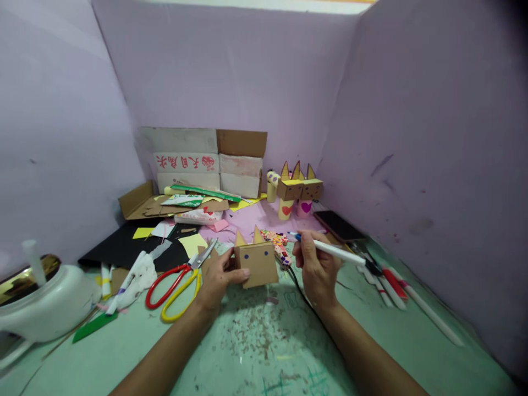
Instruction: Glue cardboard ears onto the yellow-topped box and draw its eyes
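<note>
My left hand [216, 278] grips a small brown cardboard box head [258, 263] with two pointed ears and two blue dot eyes, held upright above the green table [256, 352]. My right hand [315, 264] is closed round a white marker [330, 248] with a blue tip, whose tip points left, just right of the cardboard head and apart from it. Red and yellow handled scissors [175, 286] lie just left of my left hand.
Finished cardboard animal figures [295, 190] stand at the back by the purple wall. A dark phone [340, 225] and several markers [391, 286] lie at the right. Cardboard boxes [206, 162], paper scraps, black paper [124, 247] and a white container [45, 302] crowd the left.
</note>
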The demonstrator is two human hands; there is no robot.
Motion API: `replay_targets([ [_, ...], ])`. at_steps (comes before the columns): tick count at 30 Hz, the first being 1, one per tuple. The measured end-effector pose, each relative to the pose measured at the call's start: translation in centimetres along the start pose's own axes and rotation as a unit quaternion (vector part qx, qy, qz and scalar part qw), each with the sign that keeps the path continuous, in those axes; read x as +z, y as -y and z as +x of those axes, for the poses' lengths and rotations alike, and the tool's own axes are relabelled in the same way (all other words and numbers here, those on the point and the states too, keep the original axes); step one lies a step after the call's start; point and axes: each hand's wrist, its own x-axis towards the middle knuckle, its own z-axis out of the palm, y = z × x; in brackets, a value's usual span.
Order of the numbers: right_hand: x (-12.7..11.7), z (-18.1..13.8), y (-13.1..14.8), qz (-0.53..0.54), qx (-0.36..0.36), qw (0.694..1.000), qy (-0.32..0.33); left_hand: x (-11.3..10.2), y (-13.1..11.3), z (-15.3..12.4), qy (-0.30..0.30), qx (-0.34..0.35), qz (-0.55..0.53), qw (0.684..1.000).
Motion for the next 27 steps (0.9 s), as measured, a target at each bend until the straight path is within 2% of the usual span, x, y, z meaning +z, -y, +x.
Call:
replay_targets([
  [4, -0.3, 0.3, 0.3, 0.016, 0.027, 0.999, 0.011, 0.0, -0.3, -0.5, -0.015, 0.025, -0.022, 0.999],
  [10, -1.0, 1.3, -0.2, -0.028, 0.069, 0.997, -0.020, -0.1, -0.7, -0.4, -0.037, 0.057, -0.066, 0.996],
  [13, -1.0, 1.4, -0.6, -0.007, 0.079, 0.996, 0.040, -0.1, -0.8, -0.5, -0.038, 0.050, -0.082, 0.995],
  [17, -0.7, 0.7, -0.7, 0.025, 0.113, 0.974, 0.194, 0.0, -1.3, -0.7, -0.041, 0.055, -0.086, 0.994],
  [19, -0.5, 0.3, -0.8, 0.029, 0.124, 0.961, 0.245, 0.1, -1.4, -0.6, -0.043, 0.055, -0.098, 0.993],
  [23, -0.3, -0.3, -1.1, 0.018, 0.121, 0.946, 0.301, -0.2, -1.0, 0.0, -0.040, 0.037, -0.112, 0.992],
  [27, -0.2, -0.7, -1.2, -0.011, 0.097, 0.945, 0.314, -0.5, -0.5, 0.6, -0.009, 0.013, -0.096, 0.995],
])
